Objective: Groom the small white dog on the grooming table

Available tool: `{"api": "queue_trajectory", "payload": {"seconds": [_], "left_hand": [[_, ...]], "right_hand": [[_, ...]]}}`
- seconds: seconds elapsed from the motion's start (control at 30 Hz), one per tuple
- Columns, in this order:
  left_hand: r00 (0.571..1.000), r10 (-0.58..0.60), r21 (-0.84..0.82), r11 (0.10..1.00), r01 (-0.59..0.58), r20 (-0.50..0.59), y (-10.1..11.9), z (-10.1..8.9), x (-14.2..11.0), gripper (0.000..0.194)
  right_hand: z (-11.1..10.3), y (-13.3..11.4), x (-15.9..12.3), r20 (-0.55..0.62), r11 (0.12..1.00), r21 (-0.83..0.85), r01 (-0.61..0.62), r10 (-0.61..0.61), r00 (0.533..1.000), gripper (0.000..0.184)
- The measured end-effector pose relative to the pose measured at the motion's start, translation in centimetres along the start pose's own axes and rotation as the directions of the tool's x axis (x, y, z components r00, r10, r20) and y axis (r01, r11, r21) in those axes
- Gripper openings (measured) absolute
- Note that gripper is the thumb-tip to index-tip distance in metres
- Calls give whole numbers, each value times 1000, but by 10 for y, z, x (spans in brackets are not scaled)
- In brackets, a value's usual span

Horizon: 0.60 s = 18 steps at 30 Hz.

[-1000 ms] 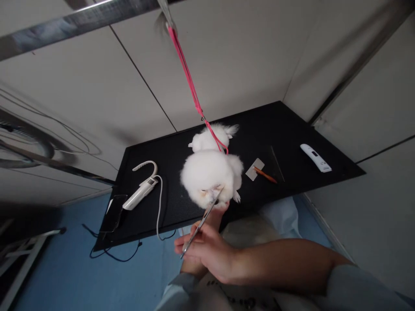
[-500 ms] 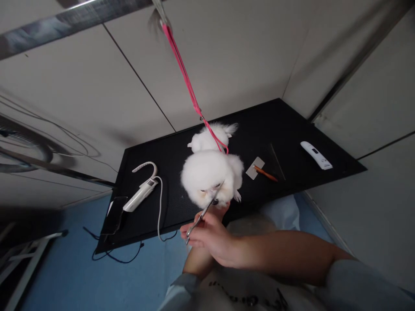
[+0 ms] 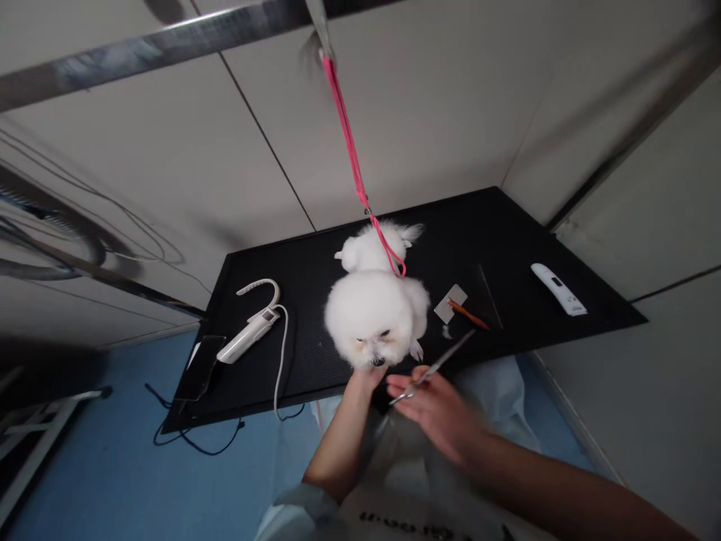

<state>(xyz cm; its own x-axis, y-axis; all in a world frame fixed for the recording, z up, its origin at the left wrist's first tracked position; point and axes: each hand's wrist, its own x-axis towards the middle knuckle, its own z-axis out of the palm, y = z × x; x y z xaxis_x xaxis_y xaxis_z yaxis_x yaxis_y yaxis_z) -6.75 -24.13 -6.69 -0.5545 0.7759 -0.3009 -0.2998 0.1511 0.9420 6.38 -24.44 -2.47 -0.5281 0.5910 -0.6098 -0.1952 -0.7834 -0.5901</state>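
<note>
A small white fluffy dog stands on a black grooming table, tied by a pink leash to a metal bar overhead. My left hand reaches up under the dog's chin and holds its muzzle; its fingers are mostly hidden by fur. My right hand is closed on a pair of thin silver scissors, held to the right of the dog's face with the blades pointing up and right, clear of the fur.
A white corded clipper lies left of the dog, with a black phone at the table's front left edge. A small metal comb and an orange pen lie right of the dog. A white device is at the far right.
My right hand has drawn the scissors away from the dog's face and swung them to the right. My left hand stays under the chin. The view shifted slightly.
</note>
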Motion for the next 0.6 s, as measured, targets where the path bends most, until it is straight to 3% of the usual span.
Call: {"api": "queue_trajectory", "payload": {"seconds": [0.07,0.13,0.23,0.27,0.33,0.4,0.43,0.5,0.6], "left_hand": [[999,-28,-166,986,31,24,-1,4,22,39],[994,-42,-368,927,76,98,0,7,37,19],[960,-45,-585,785,205,275,-3,10,49,39],[945,-51,-609,753,249,323,-6,10,51,42],[937,-103,-591,751,294,335,-17,9,57,45],[953,-181,-527,800,285,241,-33,6,62,43],[961,-210,-492,827,272,178,-41,4,64,40],[970,-225,-439,866,240,87,-55,-1,66,36],[977,-198,-411,886,214,82,-61,-5,62,37]], "right_hand": [[-44,-8,17,-159,985,-136,109,-130,979,56],[-87,-21,36,-228,911,-324,255,-337,914,55],[-139,-52,65,-227,761,-586,280,-485,844,40],[-152,-66,75,-245,683,-698,214,-509,825,37],[-172,-99,94,-298,449,-893,-23,-553,778,39],[-186,-131,114,-334,225,-942,-249,-569,751,42],[-191,-144,124,-351,160,-935,-317,-559,751,42],[-199,-163,142,-378,121,-920,-372,-520,766,43],[-208,-171,162,-411,41,-898,-438,-431,803,44]]}}
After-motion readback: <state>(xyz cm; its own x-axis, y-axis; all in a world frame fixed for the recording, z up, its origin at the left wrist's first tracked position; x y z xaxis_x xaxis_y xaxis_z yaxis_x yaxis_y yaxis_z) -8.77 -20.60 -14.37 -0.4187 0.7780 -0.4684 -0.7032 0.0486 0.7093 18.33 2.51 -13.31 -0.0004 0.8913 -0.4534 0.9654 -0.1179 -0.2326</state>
